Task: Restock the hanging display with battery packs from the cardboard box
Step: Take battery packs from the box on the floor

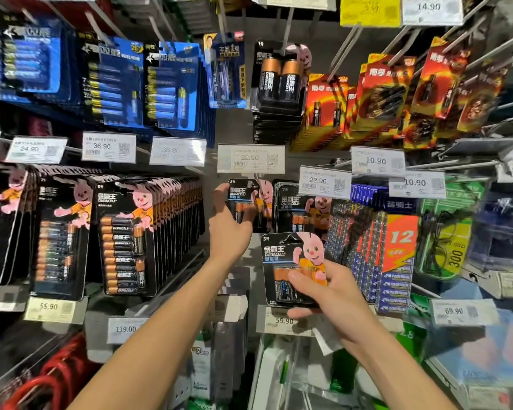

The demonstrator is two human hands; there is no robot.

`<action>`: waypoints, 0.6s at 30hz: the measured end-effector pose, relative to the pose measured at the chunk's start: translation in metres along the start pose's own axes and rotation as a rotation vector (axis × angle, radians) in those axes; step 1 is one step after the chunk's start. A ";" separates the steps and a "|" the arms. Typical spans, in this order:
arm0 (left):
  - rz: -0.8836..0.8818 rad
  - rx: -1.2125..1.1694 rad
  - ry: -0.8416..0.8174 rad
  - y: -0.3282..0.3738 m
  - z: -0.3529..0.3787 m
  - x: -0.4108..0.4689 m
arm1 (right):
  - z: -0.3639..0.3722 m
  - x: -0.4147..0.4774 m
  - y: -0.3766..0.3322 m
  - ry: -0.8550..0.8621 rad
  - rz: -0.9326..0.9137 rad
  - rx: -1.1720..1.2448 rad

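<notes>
Left hand (230,223) is raised to the middle of the hanging display (317,60), fingers and thumb curled round the left side and lower front of a small black Duracell battery pack (246,193). The pack is upright, its top just under the 22.90 price tag (251,158); motion blur there, so I cannot tell if it sits on a hook. Just right of it hangs a similar black pack marked 7 (289,208); the two are close, and contact is unclear. Right hand (335,294) is lower and nearer the camera, gripping a second battery pack (280,255) of the same kind, thumb pressed across the front over the cells and fingers wrapped underneath and behind. That pack is upright with a slight tilt, held in the air in front of the display and above the 59.90 price tag (283,321). To the left hang dense rows of larger Duracell multipacks (125,238). On the upper row are blue battery cards (116,84), a two-cell large Duracell pack (279,81) and red-orange packs (397,93). Blue and orange boxed packs (397,261) sit to the right of the right hand.
</notes>
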State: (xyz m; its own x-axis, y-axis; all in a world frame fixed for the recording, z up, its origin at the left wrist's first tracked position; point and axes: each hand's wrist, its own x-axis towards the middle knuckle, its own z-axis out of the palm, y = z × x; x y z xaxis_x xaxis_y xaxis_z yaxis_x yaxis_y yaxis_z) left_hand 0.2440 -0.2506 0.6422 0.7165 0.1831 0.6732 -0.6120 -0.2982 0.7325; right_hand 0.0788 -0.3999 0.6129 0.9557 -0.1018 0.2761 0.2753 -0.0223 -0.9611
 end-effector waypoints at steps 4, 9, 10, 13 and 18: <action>-0.009 0.028 -0.020 0.005 -0.001 0.000 | 0.001 0.000 0.001 -0.006 -0.005 -0.002; -0.034 0.071 -0.038 0.013 -0.003 -0.001 | 0.005 0.000 0.005 -0.013 -0.010 -0.002; -0.034 0.079 -0.037 0.013 -0.004 -0.001 | 0.006 0.001 0.006 -0.012 -0.010 -0.001; -0.053 0.094 -0.042 0.016 -0.006 -0.002 | 0.007 0.002 0.009 -0.003 -0.012 0.008; -0.142 0.104 -0.022 0.018 -0.017 -0.004 | 0.007 0.004 0.011 0.027 -0.011 0.035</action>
State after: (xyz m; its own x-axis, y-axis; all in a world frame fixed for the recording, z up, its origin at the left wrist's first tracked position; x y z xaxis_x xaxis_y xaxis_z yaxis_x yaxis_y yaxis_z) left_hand 0.2244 -0.2412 0.6548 0.8010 0.2101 0.5606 -0.4669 -0.3668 0.8046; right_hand 0.0863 -0.3933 0.6037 0.9495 -0.1282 0.2863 0.2901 0.0111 -0.9569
